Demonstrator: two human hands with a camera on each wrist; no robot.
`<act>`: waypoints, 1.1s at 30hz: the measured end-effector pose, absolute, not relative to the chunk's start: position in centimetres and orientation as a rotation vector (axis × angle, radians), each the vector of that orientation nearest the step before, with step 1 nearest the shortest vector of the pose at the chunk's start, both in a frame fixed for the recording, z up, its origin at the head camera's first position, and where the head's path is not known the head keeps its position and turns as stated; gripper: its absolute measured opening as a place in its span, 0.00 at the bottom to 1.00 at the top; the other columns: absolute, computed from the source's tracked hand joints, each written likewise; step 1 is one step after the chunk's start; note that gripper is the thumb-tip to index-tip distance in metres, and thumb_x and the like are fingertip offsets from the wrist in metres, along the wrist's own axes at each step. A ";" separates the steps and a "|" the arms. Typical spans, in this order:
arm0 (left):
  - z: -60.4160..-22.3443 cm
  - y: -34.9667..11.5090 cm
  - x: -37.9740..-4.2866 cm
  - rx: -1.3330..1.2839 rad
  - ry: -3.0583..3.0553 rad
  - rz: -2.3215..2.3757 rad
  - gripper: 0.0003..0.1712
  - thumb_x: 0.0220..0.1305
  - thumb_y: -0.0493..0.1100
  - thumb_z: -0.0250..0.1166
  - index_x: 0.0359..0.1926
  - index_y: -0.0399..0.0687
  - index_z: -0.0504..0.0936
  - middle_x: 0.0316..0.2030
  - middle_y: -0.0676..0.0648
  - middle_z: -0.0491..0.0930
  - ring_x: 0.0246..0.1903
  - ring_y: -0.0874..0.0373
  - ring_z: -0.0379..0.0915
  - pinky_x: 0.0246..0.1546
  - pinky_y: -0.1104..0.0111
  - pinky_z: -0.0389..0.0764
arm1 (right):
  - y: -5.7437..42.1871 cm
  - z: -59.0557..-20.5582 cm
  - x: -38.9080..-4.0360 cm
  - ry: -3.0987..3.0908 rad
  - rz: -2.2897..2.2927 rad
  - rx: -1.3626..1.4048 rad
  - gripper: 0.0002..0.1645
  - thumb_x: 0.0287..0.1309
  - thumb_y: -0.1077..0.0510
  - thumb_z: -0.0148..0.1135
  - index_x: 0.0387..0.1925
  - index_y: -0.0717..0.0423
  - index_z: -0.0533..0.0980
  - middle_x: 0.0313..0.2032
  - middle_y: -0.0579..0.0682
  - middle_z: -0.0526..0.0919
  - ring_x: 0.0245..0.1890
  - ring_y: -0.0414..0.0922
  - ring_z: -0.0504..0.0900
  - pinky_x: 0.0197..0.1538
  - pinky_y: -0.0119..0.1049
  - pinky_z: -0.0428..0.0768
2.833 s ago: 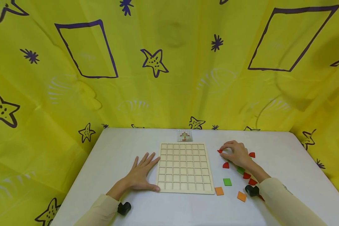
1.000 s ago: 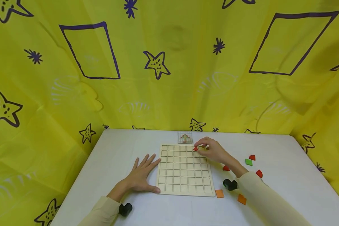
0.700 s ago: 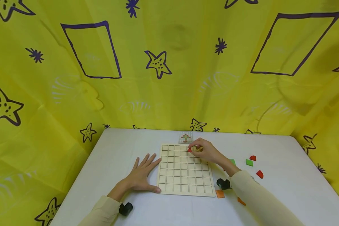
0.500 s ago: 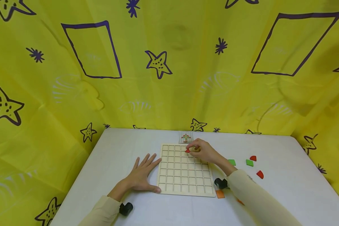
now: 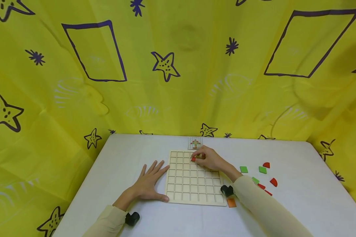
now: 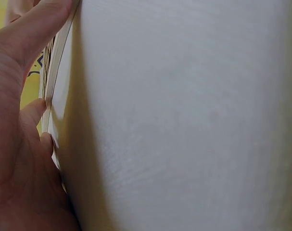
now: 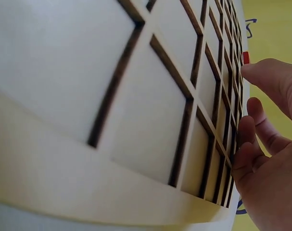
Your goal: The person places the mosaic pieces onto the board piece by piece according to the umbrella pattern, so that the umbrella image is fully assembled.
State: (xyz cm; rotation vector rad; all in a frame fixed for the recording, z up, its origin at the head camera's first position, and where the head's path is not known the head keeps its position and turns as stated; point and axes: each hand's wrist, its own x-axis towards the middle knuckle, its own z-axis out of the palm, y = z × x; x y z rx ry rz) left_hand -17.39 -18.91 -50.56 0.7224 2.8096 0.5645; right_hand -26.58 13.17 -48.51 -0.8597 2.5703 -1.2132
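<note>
A pale wooden grid board (image 5: 182, 203) lies on the white table. My left hand (image 5: 148, 184) is spread flat at its left side, fingertips and thumb touching the edge; the left wrist view shows the thumb (image 6: 40, 26) along that edge. Over the board's far rows, my right hand (image 5: 209, 158) pinches a small red quarter-circle tile (image 5: 193, 159) between thumb and index finger. In the right wrist view only a sliver of the red tile (image 7: 246, 57) shows beyond the thumb, close to the grid.
Behind the board lies a small pattern card (image 5: 195, 143) with a coloured figure. Green tiles (image 5: 244, 169), red tiles (image 5: 273, 182) and an orange tile (image 5: 231, 202) lie to the right, some partly behind the right sleeve. A yellow curtain (image 5: 178, 98) stands beyond the table.
My right hand has picked the red tile up from the table's right side and carried it left over the board's far rows. The left hand has stayed at the board's edge.
</note>
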 end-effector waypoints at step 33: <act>-52.3 -19.5 -17.8 0.766 2.853 0.656 0.73 0.38 0.81 0.74 0.82 0.60 0.55 0.82 0.48 0.44 0.81 0.43 0.32 0.73 0.35 0.29 | 13.1 -48.7 -26.8 2.553 -1.103 -0.842 0.12 0.66 0.60 0.69 0.50 0.52 0.87 0.46 0.49 0.81 0.37 0.46 0.68 0.39 0.39 0.69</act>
